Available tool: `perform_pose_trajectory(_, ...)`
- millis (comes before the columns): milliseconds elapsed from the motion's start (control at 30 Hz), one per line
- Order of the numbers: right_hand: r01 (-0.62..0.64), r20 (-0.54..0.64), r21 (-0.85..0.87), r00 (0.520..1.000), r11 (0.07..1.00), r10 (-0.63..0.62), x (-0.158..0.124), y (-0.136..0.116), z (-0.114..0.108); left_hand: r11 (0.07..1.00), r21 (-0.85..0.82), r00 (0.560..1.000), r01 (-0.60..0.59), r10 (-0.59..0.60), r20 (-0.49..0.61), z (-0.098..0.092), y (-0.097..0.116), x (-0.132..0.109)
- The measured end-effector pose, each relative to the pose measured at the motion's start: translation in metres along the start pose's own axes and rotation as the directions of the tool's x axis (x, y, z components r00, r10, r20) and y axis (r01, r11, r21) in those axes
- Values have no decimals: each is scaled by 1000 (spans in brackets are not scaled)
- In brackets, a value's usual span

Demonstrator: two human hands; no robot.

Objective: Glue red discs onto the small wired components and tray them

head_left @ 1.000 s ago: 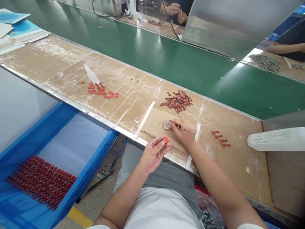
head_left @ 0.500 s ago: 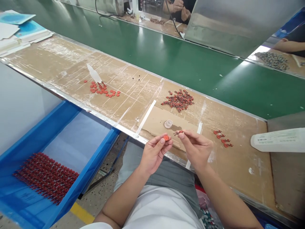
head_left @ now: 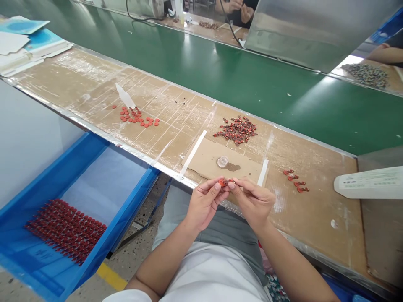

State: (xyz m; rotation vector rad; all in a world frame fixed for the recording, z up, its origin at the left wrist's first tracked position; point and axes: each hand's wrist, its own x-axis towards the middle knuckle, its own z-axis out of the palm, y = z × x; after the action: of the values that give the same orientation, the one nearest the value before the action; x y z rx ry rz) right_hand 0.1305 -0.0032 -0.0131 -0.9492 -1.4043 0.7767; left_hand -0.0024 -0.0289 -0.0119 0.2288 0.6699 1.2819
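Note:
Over the table's front edge, my left hand [head_left: 206, 203] pinches a small red disc [head_left: 223, 183]. My right hand [head_left: 253, 203] closes on a small red-and-black figure piece [head_left: 231, 181], held against the disc; fingers partly hide where the two meet. Just beyond my hands a small clear cup [head_left: 222, 162] stands on a cardboard sheet [head_left: 201, 161], beside a dark wet patch. A heap of red-and-black pieces [head_left: 237, 131] lies behind the cup. To the right, a short row of discs with figures attached [head_left: 296, 181] rests on the table.
Loose red discs [head_left: 135, 119] lie at left by a white pointed strip [head_left: 125, 96]. A blue bin [head_left: 126, 209] below holds rows of red pieces [head_left: 67, 230]. A white bottle [head_left: 368, 183] lies at right. Beyond runs a green belt [head_left: 195, 63]; another person's hands [head_left: 241, 10] show behind it.
My right hand has moved left toward my left hand, bringing the figure piece up to the red disc. The view has shifted slightly.

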Motion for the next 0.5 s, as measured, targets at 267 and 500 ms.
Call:
perform_pose_trajectory(267, 71, 44, -23, 997, 997, -70, 2, 1, 1, 1000, -28, 1000, 2, -2, -3, 0, 1, 1)
perform_pose_trajectory(500, 110, 55, -56, 993, 992, -106, 2, 0, 2, 999, -31, 1000, -7, 7, -18, -3, 0, 2)
